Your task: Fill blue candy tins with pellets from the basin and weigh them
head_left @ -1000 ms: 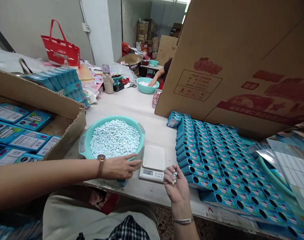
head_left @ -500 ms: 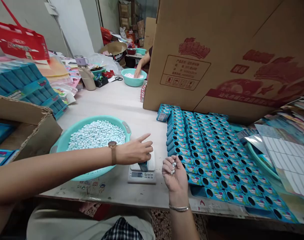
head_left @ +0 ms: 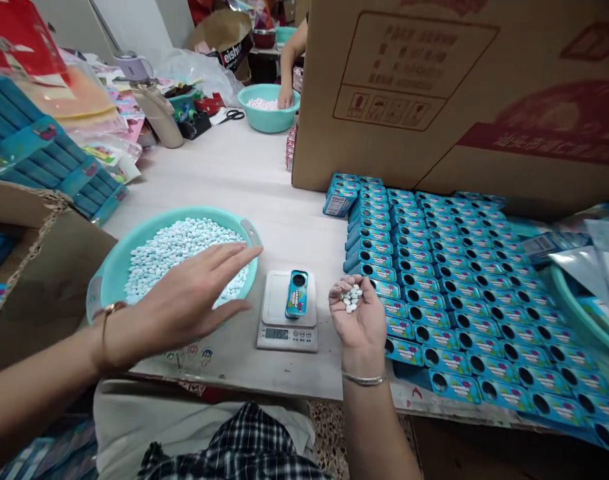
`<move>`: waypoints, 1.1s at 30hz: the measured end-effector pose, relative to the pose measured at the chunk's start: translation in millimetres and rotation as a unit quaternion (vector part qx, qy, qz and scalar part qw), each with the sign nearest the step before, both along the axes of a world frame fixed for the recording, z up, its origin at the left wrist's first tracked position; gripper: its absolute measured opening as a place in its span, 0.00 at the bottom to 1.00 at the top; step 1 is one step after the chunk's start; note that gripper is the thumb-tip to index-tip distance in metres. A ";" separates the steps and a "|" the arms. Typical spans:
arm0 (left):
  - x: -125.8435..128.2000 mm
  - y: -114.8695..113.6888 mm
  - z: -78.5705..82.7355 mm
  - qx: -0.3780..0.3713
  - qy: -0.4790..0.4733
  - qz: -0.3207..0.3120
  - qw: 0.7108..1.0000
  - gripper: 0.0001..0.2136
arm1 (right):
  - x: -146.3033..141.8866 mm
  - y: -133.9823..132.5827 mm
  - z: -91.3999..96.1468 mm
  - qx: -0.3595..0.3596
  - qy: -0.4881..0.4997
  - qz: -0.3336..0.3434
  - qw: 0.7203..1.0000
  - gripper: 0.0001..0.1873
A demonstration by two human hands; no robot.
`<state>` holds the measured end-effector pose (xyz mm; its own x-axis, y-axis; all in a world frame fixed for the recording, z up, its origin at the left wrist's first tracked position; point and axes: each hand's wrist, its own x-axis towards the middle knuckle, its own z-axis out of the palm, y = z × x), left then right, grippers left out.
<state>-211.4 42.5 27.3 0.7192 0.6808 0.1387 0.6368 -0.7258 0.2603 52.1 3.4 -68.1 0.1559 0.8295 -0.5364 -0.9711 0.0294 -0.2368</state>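
Observation:
My left hand (head_left: 197,287) hovers over the right part of a turquoise basin (head_left: 115,263), its fingers stretched out and holding nothing. Small pale blue and white candies (head_left: 179,243) fill the basin. Palm up and fingers curled, my right hand (head_left: 359,330) cups a small heap of the same candies (head_left: 351,300). Between the hands stands a white digital scale (head_left: 274,300); a small blue box (head_left: 297,301) with a round dark hole lies on it. Just right of my right hand begin the rows of similar blue boxes (head_left: 459,343).
A large cardboard carton (head_left: 374,153) stands behind the rows. At left are an open carton (head_left: 74,260) and stacked blue packs (head_left: 59,160). Across the table another person's hand (head_left: 285,97) reaches into a second basin (head_left: 269,121). Scissors (head_left: 233,115) lie near a bottle (head_left: 159,113).
My left hand has left the blue box on the scale and moved left over the basin. My right hand's fingers have loosened, showing more candies. The view has shifted.

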 end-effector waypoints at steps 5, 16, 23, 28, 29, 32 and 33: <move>-14.7 -52.8 -30.0 -0.141 -0.164 0.138 0.967 0.36 | -2.5 19.7 5.3 0.022 -0.016 0.010 1.000 0.10; 52.6 -65.2 -83.7 -0.267 -0.330 0.185 0.886 0.45 | -24.8 51.4 25.2 0.068 -0.077 0.090 0.991 0.12; 95.5 -33.7 -119.1 -0.286 -0.375 0.146 0.870 0.50 | -48.3 56.2 28.6 0.080 -0.227 0.069 0.968 0.13; 106.1 -29.7 -132.4 -0.286 -0.414 0.125 0.855 0.45 | -57.3 52.5 23.9 0.104 -0.324 0.029 0.940 0.13; 106.8 -29.7 -132.8 -0.284 -0.420 0.124 0.853 0.45 | -58.4 51.9 22.8 0.106 -0.335 0.027 0.936 0.13; 107.8 -29.4 -131.2 -0.280 -0.435 0.118 0.848 0.44 | -60.5 51.1 19.4 0.109 -0.348 0.033 0.931 0.13; 107.9 -29.3 -130.4 -0.280 -0.438 0.116 0.846 0.44 | -60.9 51.0 18.5 0.110 -0.347 0.032 0.931 0.12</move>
<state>-103.5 13.2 -103.1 0.3450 0.9253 0.1577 0.1310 -0.2138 0.9681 -8.8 54.4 -49.6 0.3479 0.9269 -0.1408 -0.5882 0.0989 -0.8027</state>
